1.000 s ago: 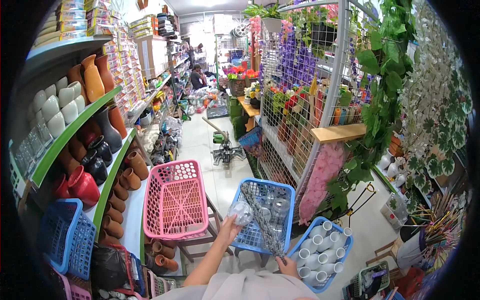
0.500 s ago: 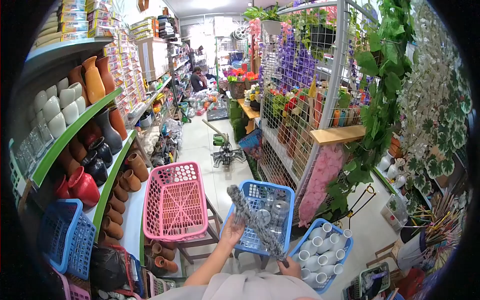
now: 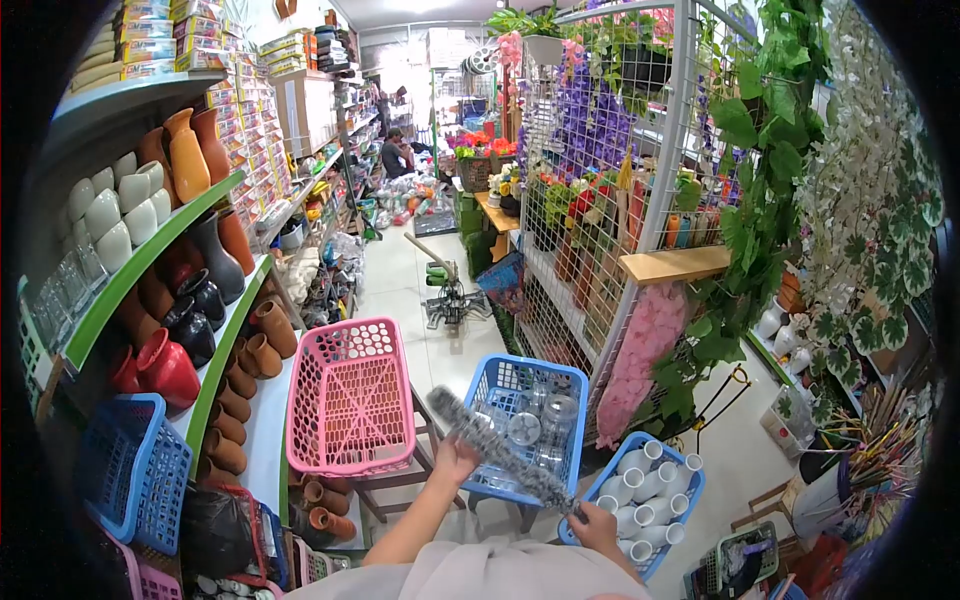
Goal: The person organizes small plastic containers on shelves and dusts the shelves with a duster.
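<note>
Right hand point(image 3: 597, 525) was clenched on the lower end of a long grey bristly brush point(image 3: 500, 455), which slanted up and leftward across the front of the person. Left hand point(image 3: 455, 462) sat curled against the brush's upper stretch; whether it gripped anything I could not tell.

Biggest nearby was the pink basket point(image 3: 350, 400), tipped up on a stool by the shelf of clay vases point(image 3: 262, 340). Beside it stood a blue basket point(image 3: 540, 364) just behind the brush, holding clear glass jars point(image 3: 523, 428). Lower right, a smaller blue basket point(image 3: 690, 492) held white cups point(image 3: 640, 465), near the right hand.
</note>
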The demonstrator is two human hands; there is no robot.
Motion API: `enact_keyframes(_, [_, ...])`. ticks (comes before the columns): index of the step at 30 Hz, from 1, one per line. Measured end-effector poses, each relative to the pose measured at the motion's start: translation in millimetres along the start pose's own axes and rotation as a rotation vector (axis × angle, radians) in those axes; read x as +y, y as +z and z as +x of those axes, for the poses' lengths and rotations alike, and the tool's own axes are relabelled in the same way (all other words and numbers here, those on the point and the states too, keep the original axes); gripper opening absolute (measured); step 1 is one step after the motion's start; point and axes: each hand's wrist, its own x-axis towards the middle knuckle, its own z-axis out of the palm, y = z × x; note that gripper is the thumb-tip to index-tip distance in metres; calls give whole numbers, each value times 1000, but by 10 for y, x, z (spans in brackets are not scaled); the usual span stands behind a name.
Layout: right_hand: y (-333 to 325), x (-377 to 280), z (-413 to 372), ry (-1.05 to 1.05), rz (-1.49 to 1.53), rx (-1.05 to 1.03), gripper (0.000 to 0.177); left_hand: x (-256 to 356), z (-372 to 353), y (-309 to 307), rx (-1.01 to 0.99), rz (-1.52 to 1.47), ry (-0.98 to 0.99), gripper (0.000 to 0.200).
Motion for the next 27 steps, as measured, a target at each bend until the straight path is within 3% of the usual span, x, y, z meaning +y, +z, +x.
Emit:
enact_keyframes(4, [6,-118,18,139,90,17,30,9,-78,131,69,64,-31,29])
enact_keyframes(7, [-26,-115,15,83,113,6,31,74,-89,136,87,123,-38,29])
enact_keyframes(10, [-75,-41,-5,-27,-19,-27,32,152,-20,-19,-5,91,-125,26])
enact_keyframes(12, [-113,10,-11,-42,-60,-80,31,157,88,-117,-240,94,-123,37])
enact_keyframes(13, [-126,31,-2,-58,-102,-129,31,138,138,-140,10,-72,-105,42])
enact_keyframes(16, [-87,127,-27,-75,-13,-44,31,109,124,-99,-10,-27,-58,57])
enact_keyframes(17, [-92,100,-50,-70,-17,-46,31,-16,-161,326,-111,200,-20,43])
enact_keyframes(21, [-79,-116,-50,161,200,29,27,-5,-93,300,-217,-58,-152,52])
enact_keyframes(27, [87,29,-162,167,169,58,28,43,120,396,-177,264,137,56])
